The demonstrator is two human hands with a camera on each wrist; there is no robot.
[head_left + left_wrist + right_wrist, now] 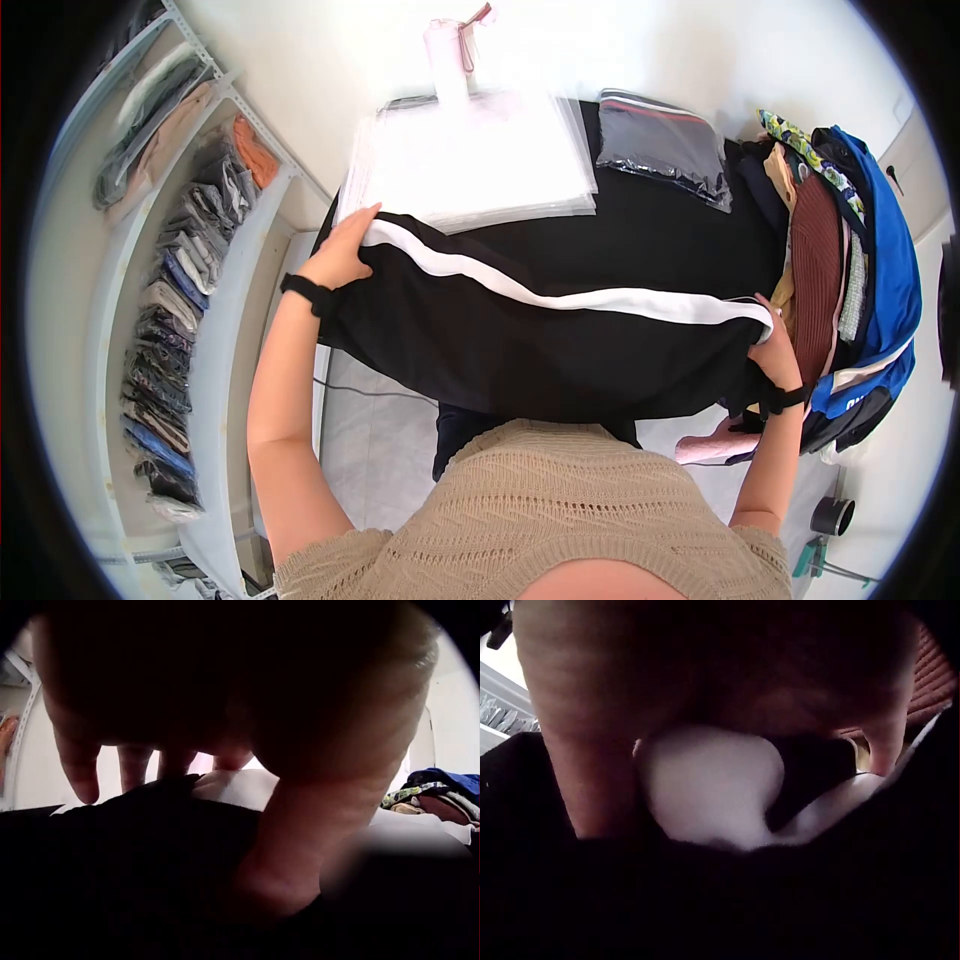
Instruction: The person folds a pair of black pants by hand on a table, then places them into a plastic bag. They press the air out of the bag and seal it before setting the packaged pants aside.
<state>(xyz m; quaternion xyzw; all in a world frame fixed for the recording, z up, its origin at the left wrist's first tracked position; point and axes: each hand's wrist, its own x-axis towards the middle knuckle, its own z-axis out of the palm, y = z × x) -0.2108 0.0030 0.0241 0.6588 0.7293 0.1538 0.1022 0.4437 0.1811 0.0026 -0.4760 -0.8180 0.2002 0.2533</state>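
A black cloth (480,345) with a long wavy white stripe (600,300) spans the view between the hands. At its left end lies the left hand (340,255); in the left wrist view this hand (247,727) has its fingers spread and fairly straight, thumb against black fabric (135,862). The right hand (775,350) grips the cloth's right end, where the stripe bends round. In the right wrist view, the white stripe (712,784) bulges between thumb and fingers of the right hand (720,675), whose fingertips are partly hidden.
Clear plastic bags (470,160) are stacked behind the cloth, near a pink bottle (446,60). A bagged dark garment (665,150) lies to their right. Clothes (815,260) are heaped at the right. Shelves (225,260) of folded, bagged clothes stand left.
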